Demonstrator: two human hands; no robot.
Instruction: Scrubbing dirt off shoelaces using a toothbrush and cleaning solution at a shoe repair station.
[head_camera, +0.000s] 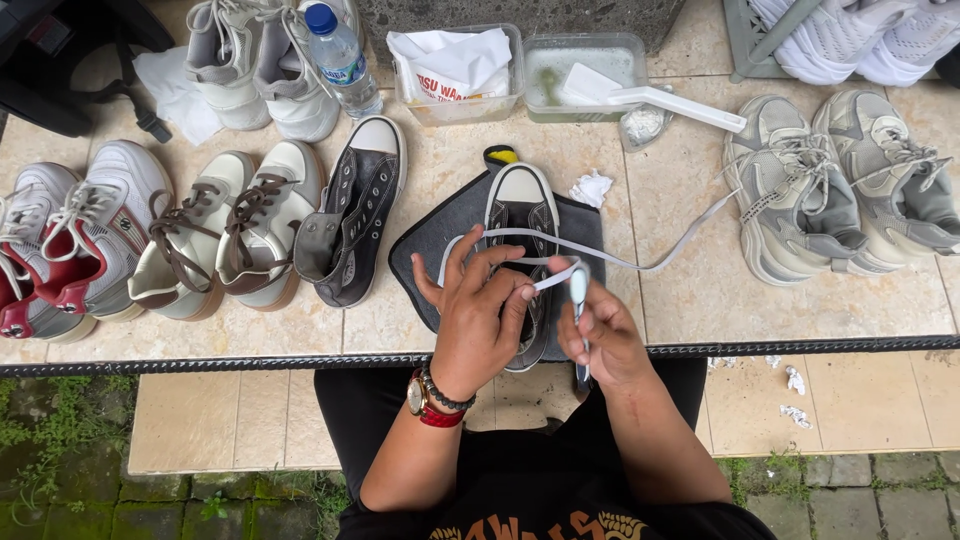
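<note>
Both hands (540, 320) work white shoelace (610, 258) over sneaker (522, 215).

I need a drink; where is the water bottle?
The water bottle stands at the table's far edge, left of centre, between the white sneakers and the tissue tub.

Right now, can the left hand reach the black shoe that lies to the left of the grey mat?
Probably yes. The left hand holds the white lace, but the black shoe lies close, with nothing between them.

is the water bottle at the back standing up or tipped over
Upright: the water bottle stands on its base on the tiled ledge, blue cap on top, beside the white sneakers.
</note>
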